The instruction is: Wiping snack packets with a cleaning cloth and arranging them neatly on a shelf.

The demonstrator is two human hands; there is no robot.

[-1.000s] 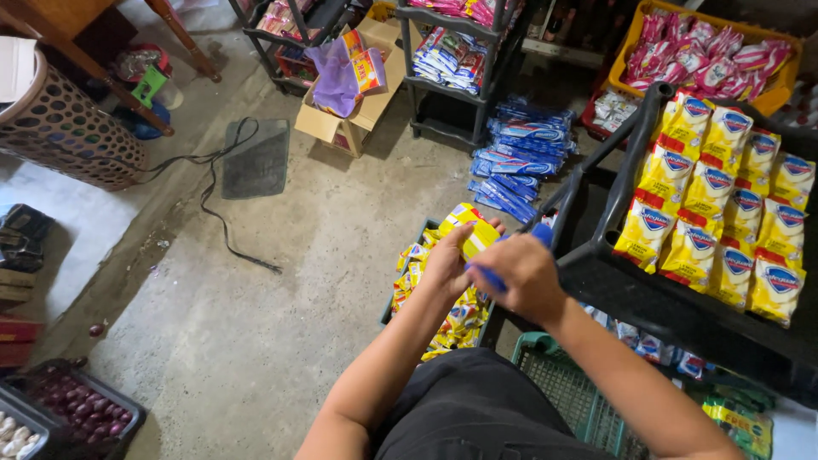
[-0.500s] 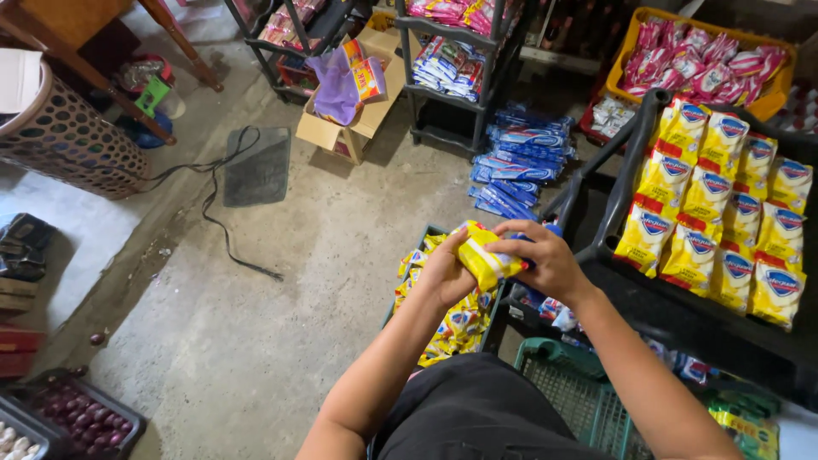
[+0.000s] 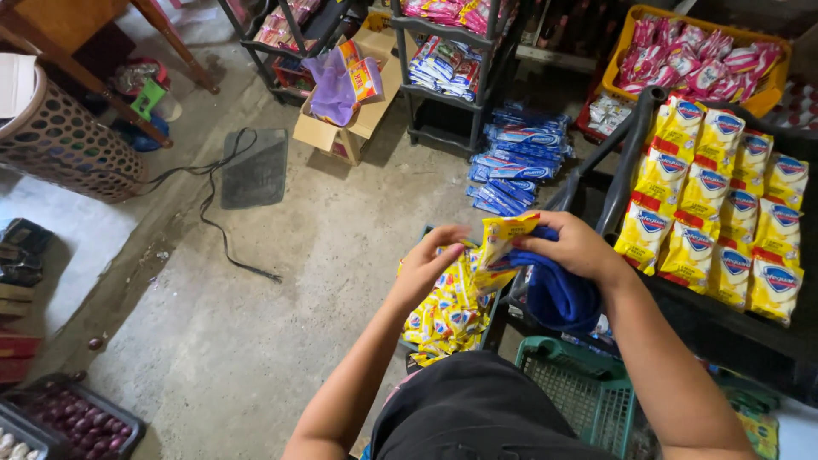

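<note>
My left hand (image 3: pixel 433 262) and my right hand (image 3: pixel 573 247) are raised together over a crate of yellow packets (image 3: pixel 443 315). Between them is one yellow packet (image 3: pixel 501 247), pinched by the left fingers at its left edge. The right hand grips the packet's right side and also holds a blue cloth (image 3: pixel 555 294) that hangs below the palm. Rows of yellow packets (image 3: pixel 720 209) lie on the black shelf (image 3: pixel 750 319) just right of the hands.
A pile of blue packets (image 3: pixel 511 166) lies on the concrete floor ahead. A green basket (image 3: pixel 575 388) stands by my knee. A cardboard box (image 3: pixel 345 111), black racks (image 3: pixel 460 51), a brown mesh basket (image 3: pixel 60 140) and a black cable (image 3: pixel 217 226) lie further off.
Both hands have lifted a yellow packet out of the crate. The blue cloth now hangs open under the right hand against the packet.
</note>
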